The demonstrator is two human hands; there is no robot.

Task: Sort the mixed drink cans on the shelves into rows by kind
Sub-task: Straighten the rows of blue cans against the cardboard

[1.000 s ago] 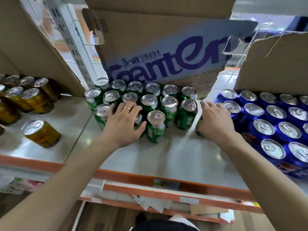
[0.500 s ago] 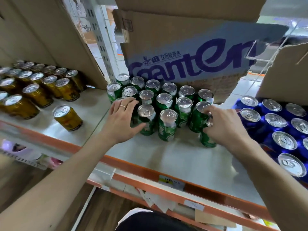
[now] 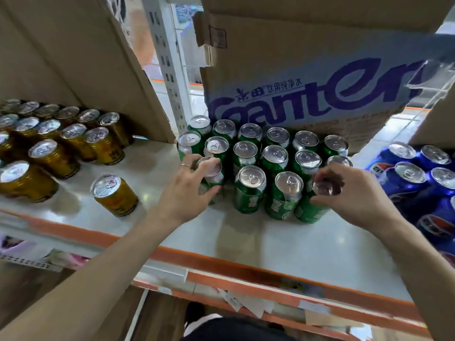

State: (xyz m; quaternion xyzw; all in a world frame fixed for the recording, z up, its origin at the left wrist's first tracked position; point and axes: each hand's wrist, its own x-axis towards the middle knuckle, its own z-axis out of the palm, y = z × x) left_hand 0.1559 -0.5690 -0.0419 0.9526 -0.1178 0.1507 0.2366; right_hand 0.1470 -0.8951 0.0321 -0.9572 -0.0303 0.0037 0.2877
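Observation:
Several green cans [image 3: 250, 190] stand in rows in the middle of the white shelf [image 3: 283, 244]. My left hand [image 3: 187, 193] grips the front-left green can [image 3: 211, 175], fingers over its top and thumb on its side. My right hand [image 3: 354, 193] grips the front-right green can [image 3: 310, 210] by its top rim. Gold cans [image 3: 51, 158] are grouped at the left, and one gold can [image 3: 114, 195] stands alone nearer the green ones. Blue cans [image 3: 416, 178] fill the right side.
A large cardboard box [image 3: 295, 77] with purple lettering stands right behind the green cans. Another carton [image 3: 73, 57] leans over the gold cans. A perforated metal upright [image 3: 170, 70] rises between them. The shelf's orange front edge [image 3: 246, 264] runs below my arms.
The view has swung left, bringing more gold cans into sight. My left hand went from lying flat over the front-left green can to gripping it. My right hand moved its green can into the front row.

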